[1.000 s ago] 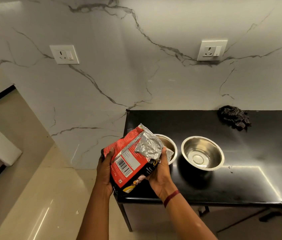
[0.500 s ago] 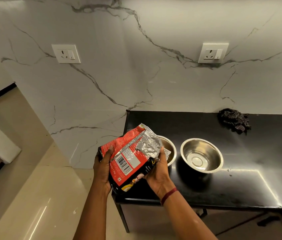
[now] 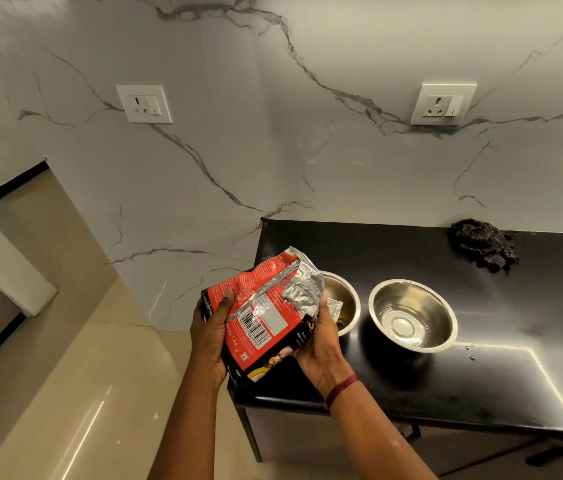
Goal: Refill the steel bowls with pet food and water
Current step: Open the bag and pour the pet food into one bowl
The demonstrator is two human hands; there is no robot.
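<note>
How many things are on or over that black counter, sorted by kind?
Steel bowls: 2, the left bowl half hidden behind the bag, the right bowl in full view
Pet food bag: 1, held over the counter's left end by the left hand and right hand
Dark cloth: 1, crumpled by the wall
Total: 4
</note>
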